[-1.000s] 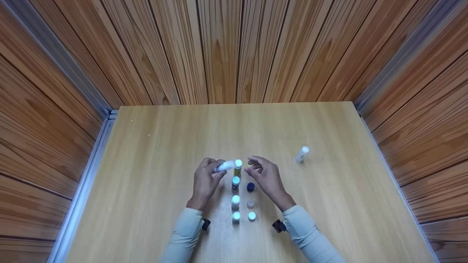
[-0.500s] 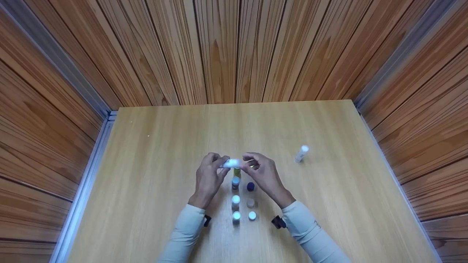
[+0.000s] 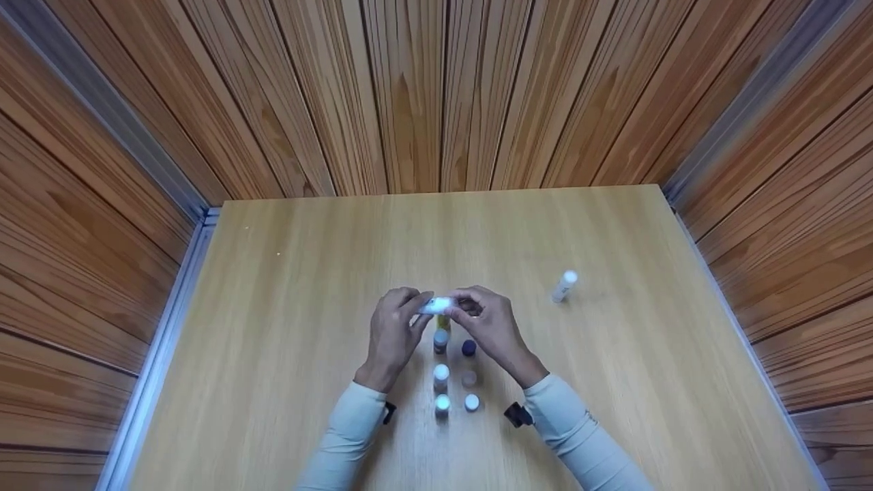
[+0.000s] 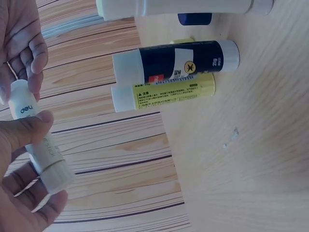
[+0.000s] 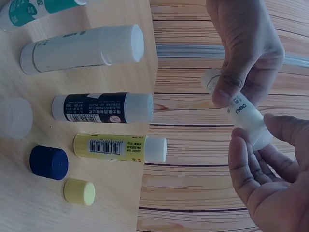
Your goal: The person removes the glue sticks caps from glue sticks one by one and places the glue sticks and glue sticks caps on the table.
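Note:
My left hand (image 3: 394, 334) grips a white glue stick (image 3: 435, 305) around its barrel, thumb along the printed side. The stick lies tilted in the air, just above the far end of a row of standing glue sticks. At its other end, my right hand (image 3: 492, 324) pinches the white top with thumb and fingers, as the right wrist view shows. Nearest below are a yellow glue stick (image 5: 108, 146) and a navy one (image 5: 89, 107), both upright with white tops. A blue cap (image 5: 48, 163) and a yellow cap (image 5: 79, 192) sit beside the row.
Nearer the body stand a white glue stick (image 5: 72, 48) and a green-and-white one (image 5: 41, 12). A translucent cap (image 5: 14, 118) and a white cap (image 3: 472, 402) line up to their right. One more white glue stick (image 3: 563, 286) stands apart at the right. Wood-panelled walls surround the table.
My left hand has brought the glue stick rightward and more level, towards my right hand. The right hand's fingers, apart from it earlier, now pinch its end.

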Demonstrator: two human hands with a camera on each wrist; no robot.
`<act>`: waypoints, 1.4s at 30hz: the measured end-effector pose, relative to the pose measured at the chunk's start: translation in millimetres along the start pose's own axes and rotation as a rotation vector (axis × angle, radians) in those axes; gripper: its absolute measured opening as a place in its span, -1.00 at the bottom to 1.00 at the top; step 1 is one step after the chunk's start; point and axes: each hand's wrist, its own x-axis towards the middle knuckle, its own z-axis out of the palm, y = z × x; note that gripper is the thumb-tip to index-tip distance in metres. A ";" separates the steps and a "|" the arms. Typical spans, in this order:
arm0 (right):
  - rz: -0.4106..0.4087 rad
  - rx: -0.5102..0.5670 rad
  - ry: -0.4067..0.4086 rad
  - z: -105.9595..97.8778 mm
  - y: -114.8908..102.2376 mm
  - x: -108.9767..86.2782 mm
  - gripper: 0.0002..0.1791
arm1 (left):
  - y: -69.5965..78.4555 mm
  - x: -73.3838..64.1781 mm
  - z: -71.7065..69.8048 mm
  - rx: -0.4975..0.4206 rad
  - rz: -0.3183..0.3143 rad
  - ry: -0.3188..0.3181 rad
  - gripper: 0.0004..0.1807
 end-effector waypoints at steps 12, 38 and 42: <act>-0.181 -0.045 -0.029 -2.9 2.9 -4.3 -0.72 | -0.1 -1.2 -5.5 -0.028 -0.023 -0.102 -0.71; -0.247 -0.094 0.098 -21.3 37.3 -9.1 -0.69 | -15.2 -21.5 5.0 -0.250 -0.373 -0.202 -0.66; -0.203 -0.181 0.102 -20.7 44.4 -11.3 -0.67 | -19.2 -23.8 9.8 -0.342 -0.415 -0.199 -0.69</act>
